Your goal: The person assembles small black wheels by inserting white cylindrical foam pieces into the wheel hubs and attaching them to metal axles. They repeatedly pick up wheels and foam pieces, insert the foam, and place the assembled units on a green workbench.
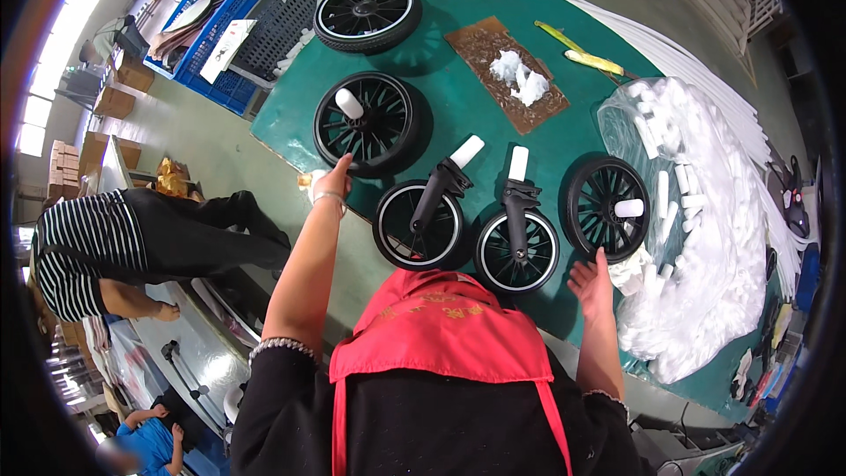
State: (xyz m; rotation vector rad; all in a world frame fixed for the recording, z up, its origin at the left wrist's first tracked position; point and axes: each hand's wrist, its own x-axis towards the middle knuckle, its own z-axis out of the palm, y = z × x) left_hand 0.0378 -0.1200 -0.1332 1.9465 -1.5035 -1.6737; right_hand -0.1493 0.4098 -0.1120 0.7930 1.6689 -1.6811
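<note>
My left hand [331, 183] is at the near-left edge of a black spoked wheel [395, 122], a finger stretched up to the tire; its other fingers show poorly. My right hand [591, 286] lies open, fingers apart, with one fingertip at the near edge of another spoked wheel [589, 211]. White sleeves cover the axle stubs of both wheels. Between my hands lie two smaller wheels in black forks, a left fork wheel [426, 203] and a right fork wheel [520, 227], each fork topped by a white sleeve.
Another spoked wheel [339, 22] lies farther off on the green table [441, 97]. Brown cardboard [476, 44] carries crumpled white pieces. Clear plastic bags of white sleeves [696, 291] fill the right side. Blue crates [238, 26] stand at far left. A person in stripes [92, 247] is at left.
</note>
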